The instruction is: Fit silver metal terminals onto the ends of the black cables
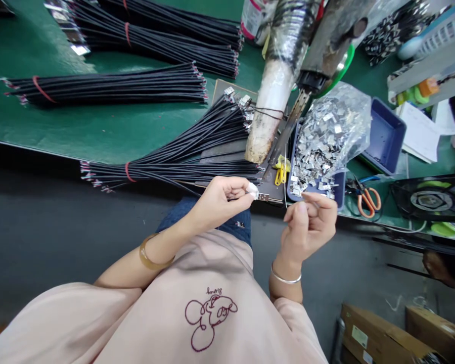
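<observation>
My left hand pinches the end of a black cable with a small metal shell at its tip; a taped finger shows. My right hand hangs just right of it, fingers curled, a small metal piece apparently between thumb and forefinger. A bundle of black cables tied with a red band lies left of my left hand. Just above my right hand a blue tray holds a clear bag of metal shells.
More cable bundles lie on the green table. A wrapped press tool stands above my hands. Orange scissors, a second blue tray, a fan and papers sit right. Cardboard boxes stand on the floor.
</observation>
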A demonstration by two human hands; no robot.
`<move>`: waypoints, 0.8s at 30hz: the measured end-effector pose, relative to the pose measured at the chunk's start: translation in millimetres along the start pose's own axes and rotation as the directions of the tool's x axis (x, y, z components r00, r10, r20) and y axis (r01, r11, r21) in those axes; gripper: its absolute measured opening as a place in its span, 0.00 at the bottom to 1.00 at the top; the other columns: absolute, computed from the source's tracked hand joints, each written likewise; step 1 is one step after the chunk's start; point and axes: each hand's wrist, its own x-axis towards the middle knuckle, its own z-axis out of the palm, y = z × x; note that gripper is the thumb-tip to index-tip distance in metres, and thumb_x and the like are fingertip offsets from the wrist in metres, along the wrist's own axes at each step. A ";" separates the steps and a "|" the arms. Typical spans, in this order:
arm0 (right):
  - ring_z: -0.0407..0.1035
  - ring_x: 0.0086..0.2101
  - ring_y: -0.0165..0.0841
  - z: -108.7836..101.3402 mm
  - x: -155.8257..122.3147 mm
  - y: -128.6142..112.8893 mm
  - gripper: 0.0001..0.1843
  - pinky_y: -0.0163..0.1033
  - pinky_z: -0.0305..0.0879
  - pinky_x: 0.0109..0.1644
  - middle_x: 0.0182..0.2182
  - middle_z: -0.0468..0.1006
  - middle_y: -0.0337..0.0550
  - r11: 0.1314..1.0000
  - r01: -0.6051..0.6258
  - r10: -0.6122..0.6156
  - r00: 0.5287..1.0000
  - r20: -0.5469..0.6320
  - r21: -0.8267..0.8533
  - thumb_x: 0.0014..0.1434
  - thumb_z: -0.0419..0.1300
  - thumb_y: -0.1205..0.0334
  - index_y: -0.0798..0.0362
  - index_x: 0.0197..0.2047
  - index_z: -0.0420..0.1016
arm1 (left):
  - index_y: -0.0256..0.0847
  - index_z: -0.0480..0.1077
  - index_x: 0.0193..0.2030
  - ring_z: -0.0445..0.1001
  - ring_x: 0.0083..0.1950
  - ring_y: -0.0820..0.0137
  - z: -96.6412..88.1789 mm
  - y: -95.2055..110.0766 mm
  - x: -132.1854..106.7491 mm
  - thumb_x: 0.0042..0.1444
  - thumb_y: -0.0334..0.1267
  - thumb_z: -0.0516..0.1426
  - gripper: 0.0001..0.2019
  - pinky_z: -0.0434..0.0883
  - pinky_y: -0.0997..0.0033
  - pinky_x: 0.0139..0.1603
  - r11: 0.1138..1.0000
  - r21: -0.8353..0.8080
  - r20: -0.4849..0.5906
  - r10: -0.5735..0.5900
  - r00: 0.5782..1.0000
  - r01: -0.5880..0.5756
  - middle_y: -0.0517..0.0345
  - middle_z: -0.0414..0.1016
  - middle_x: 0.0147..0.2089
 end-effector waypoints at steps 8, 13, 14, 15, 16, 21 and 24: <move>0.83 0.42 0.35 5.9 -4.8 12.4 0.08 0.39 0.82 0.44 0.45 0.86 0.42 0.948 0.223 -0.185 0.967 0.177 -0.228 0.64 0.62 0.68 0.48 0.46 0.73 | 0.37 0.70 0.28 0.59 0.25 0.78 6.3 -6.0 9.1 0.55 0.34 0.59 0.06 0.57 0.77 0.25 1.000 0.024 -0.124 0.005 0.992 -0.002 0.63 0.63 0.23; 0.83 0.41 0.33 18.2 0.5 19.5 0.05 0.35 0.81 0.41 0.46 0.86 0.43 0.915 0.314 -0.271 0.943 0.192 -0.253 0.63 0.62 0.69 0.49 0.41 0.73 | 0.37 0.68 0.26 0.57 0.23 0.79 10.7 -5.7 14.1 0.53 0.32 0.59 0.06 0.57 0.77 0.25 0.999 0.040 -0.185 0.023 0.982 -0.015 0.65 0.61 0.21; 0.83 0.41 0.33 19.8 1.9 20.2 0.05 0.35 0.82 0.40 0.47 0.86 0.43 0.922 0.306 -0.266 0.946 0.183 -0.239 0.63 0.63 0.69 0.49 0.40 0.73 | 0.37 0.68 0.26 0.56 0.23 0.80 11.3 -5.3 14.7 0.52 0.32 0.59 0.06 0.56 0.77 0.25 0.999 0.040 -0.197 0.023 0.980 -0.015 0.66 0.60 0.21; 0.83 0.40 0.33 20.9 3.1 20.5 0.06 0.36 0.82 0.40 0.47 0.86 0.43 0.928 0.296 -0.259 0.949 0.179 -0.225 0.62 0.63 0.69 0.49 0.40 0.73 | 0.37 0.68 0.26 0.56 0.23 0.80 11.7 -4.6 15.2 0.52 0.32 0.59 0.05 0.56 0.77 0.25 0.999 0.040 -0.209 0.024 0.978 -0.016 0.66 0.60 0.20; 0.83 0.40 0.33 21.7 4.2 20.4 0.06 0.36 0.82 0.40 0.47 0.86 0.43 0.933 0.288 -0.253 0.951 0.177 -0.214 0.62 0.63 0.70 0.49 0.41 0.73 | 0.37 0.68 0.27 0.55 0.22 0.80 11.9 -3.9 15.6 0.52 0.32 0.59 0.05 0.56 0.78 0.24 0.999 0.041 -0.220 0.027 0.975 -0.018 0.66 0.59 0.20; 0.83 0.43 0.35 22.1 7.5 15.0 0.07 0.38 0.82 0.42 0.46 0.86 0.42 0.932 0.283 -0.244 0.952 0.184 -0.228 0.61 0.64 0.70 0.48 0.41 0.75 | 0.37 0.69 0.26 0.56 0.22 0.80 10.7 -0.4 17.0 0.52 0.33 0.60 0.05 0.56 0.77 0.24 0.998 0.052 -0.225 0.043 0.973 -0.032 0.66 0.60 0.20; 0.83 0.39 0.34 20.6 7.0 12.2 0.07 0.37 0.82 0.41 0.48 0.85 0.42 0.928 0.295 -0.254 0.948 0.190 -0.228 0.60 0.64 0.71 0.48 0.39 0.74 | 0.37 0.69 0.27 0.57 0.23 0.79 9.6 -0.3 17.2 0.52 0.33 0.59 0.05 0.56 0.77 0.24 0.999 0.040 -0.196 0.027 0.980 -0.020 0.65 0.60 0.21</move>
